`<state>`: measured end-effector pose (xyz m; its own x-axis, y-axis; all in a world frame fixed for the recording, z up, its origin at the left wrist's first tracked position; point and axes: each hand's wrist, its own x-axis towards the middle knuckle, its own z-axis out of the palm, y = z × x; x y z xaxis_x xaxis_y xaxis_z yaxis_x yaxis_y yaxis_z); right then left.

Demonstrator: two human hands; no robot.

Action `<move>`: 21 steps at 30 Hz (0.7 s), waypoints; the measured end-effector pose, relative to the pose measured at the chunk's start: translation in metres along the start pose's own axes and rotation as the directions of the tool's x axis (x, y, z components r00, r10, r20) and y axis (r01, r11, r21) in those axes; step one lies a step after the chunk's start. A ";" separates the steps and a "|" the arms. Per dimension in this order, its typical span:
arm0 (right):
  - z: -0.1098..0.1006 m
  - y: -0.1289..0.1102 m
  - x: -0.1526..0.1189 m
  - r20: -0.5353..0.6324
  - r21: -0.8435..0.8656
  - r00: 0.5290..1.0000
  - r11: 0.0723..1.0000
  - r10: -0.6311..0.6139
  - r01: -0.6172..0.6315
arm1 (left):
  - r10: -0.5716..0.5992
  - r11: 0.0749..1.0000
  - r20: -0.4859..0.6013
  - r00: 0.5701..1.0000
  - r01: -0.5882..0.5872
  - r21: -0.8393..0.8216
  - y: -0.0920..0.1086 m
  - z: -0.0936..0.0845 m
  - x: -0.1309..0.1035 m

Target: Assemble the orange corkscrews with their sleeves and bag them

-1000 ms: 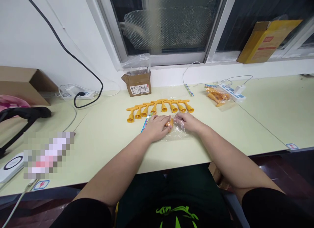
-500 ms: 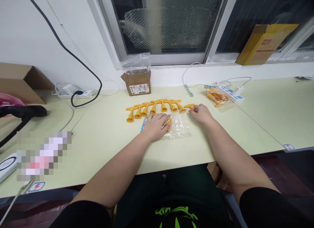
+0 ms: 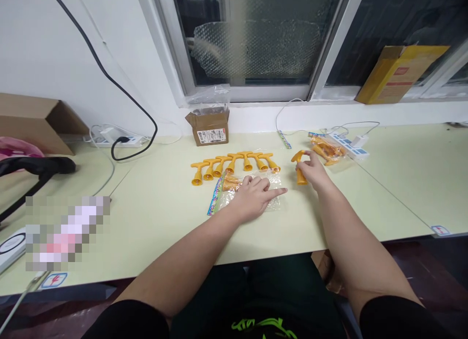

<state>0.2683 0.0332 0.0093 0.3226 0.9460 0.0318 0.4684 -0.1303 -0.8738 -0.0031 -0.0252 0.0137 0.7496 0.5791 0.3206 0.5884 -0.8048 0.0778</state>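
Note:
Several yellow T-shaped pieces with cup-like ends form a curved row (image 3: 247, 162) across the table. My right hand (image 3: 315, 169) pinches another yellow T-shaped piece (image 3: 301, 175) right of that row, its cup end pointing down. Below the row lies a clear plastic bag (image 3: 224, 198) with a colourful header strip and yellow contents. My left hand (image 3: 253, 197) rests over this bag, index finger stretched to the right and the other fingers curled. Whether it grips the bag film cannot be made out. A second bag of yellow pieces (image 3: 326, 148) lies at the right.
A small open cardboard box (image 3: 209, 127) stands by the wall. White power strips (image 3: 353, 146) with cables sit at both sides. A colourful strip (image 3: 284, 140) lies near the wall. At the far left are a larger box (image 3: 29, 115) and a black curved object (image 3: 54, 166).
My right hand has lifted the yellow piece off the row's right end and turned it cup down. My left hand has slid right over the bag and stretched its index finger.

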 end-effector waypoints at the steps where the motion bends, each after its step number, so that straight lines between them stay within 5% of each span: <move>1: 0.000 -0.003 -0.002 -0.006 0.125 1.000 0.992 -0.029 0.030 | 0.005 1.000 0.005 1.000 -0.005 0.014 0.000 0.001 0.001; 4: 0.001 -0.013 -0.009 0.036 0.363 0.995 0.929 -0.092 0.073 | -0.015 1.000 0.008 1.000 0.015 0.022 -0.005 0.003 0.001; 7: -0.001 -0.022 -0.017 0.196 0.446 0.971 0.894 -0.138 0.037 | -0.051 0.999 -0.014 0.999 0.051 0.000 -0.008 0.002 0.002; 12: -0.010 -0.027 -0.027 0.578 0.498 0.786 0.858 -0.218 -0.128 | -0.081 0.993 -0.057 0.995 0.076 -0.090 -0.007 -0.004 0.001; 14: -0.013 -0.026 -0.027 0.620 0.522 0.741 0.841 -0.258 -0.143 | -0.093 0.988 -0.086 0.992 0.081 -0.132 -0.008 -0.007 -0.001; 21: -0.008 -0.027 -0.029 0.667 0.510 0.716 0.828 -0.208 -0.234 | -0.096 0.985 -0.125 0.987 0.076 -0.154 -0.010 -0.010 -0.004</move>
<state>0.2528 0.0065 0.0354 -0.4149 0.9021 -0.1187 -0.1070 -0.1779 -0.9782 -0.0147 -0.0210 0.0211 0.6458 0.6329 0.4271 0.5904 -0.7686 0.2462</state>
